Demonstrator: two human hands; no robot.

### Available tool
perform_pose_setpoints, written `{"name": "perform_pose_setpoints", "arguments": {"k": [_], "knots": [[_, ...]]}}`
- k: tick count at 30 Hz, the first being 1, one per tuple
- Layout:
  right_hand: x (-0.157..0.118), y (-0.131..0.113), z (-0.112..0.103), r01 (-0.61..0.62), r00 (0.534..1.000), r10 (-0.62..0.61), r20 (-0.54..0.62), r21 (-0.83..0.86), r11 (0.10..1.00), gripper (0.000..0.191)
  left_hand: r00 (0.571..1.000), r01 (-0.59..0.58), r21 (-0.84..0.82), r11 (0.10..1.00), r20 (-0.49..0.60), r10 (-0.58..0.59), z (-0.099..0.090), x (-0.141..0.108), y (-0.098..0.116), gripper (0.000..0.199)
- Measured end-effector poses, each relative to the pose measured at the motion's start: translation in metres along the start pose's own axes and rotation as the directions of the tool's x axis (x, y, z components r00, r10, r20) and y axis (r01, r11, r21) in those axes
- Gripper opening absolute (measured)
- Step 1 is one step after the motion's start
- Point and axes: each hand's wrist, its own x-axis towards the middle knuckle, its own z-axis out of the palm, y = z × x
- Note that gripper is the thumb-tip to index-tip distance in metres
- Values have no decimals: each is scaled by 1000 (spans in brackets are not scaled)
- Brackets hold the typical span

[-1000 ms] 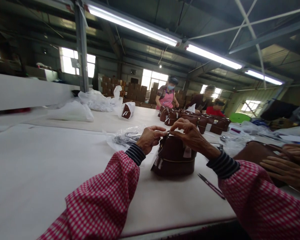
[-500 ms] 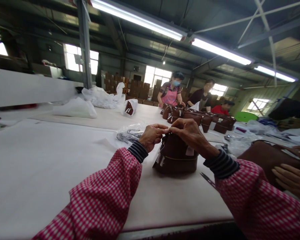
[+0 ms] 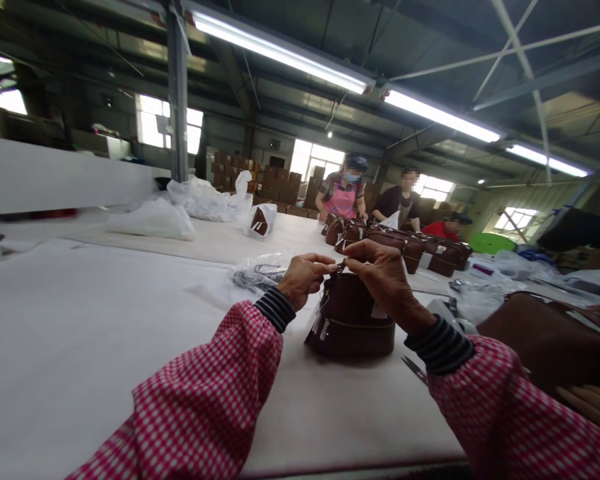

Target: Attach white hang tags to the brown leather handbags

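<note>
A small dark brown handbag [image 3: 357, 337] stands upright on the white-covered table in front of me, with a zip line around its lower body and white tags hanging from it. At its upper left, my left hand [image 3: 305, 277] is closed, thumb and forefinger pinching by the small metal fitting at the strap end. Opposite it, my right hand [image 3: 383, 277] pinches the same spot, its knuckles hiding part of the bag's top. What exactly lies between the fingertips is too small to make out. Dark thread snips [image 3: 414, 369] lie beside my right cuff.
A plastic-wrapped dark strap bundle [image 3: 260, 275] lies behind my left hand. Finished brown bags [image 3: 440, 257] stand in a row farther back, near several co-workers. At right, a co-worker's hand [image 3: 593, 403] is by a larger brown bag [image 3: 540, 333]. White plastic bags [image 3: 205, 199] lie back left.
My fingertips have shifted slightly at the bag's top, and a bit of metal now shows between them. The co-worker's hand at right has moved lower along the larger bag. The view has shifted slightly.
</note>
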Motion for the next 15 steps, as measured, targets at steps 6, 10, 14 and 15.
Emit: {"name": "perform_pose_setpoints", "arguments": {"k": [6,10,14,15], "knots": [[-24,-8,-5,295,955,-267,131,-316,902,17,1000,-11,22,1000,15,11,1,-1,1,9],[-33,-3,-7,367,928,-299,221,-413,833,21,1000,-20,32,999,15,20,0,-1,2,11],[-39,-2,-12,319,936,-242,258,-326,890,14,1000,-11,57,998,29,10,0,-2,2,13],[-41,-3,-14,322,930,-242,277,-293,901,15,999,-12,60,998,34,10,0,-2,2,13]]}}
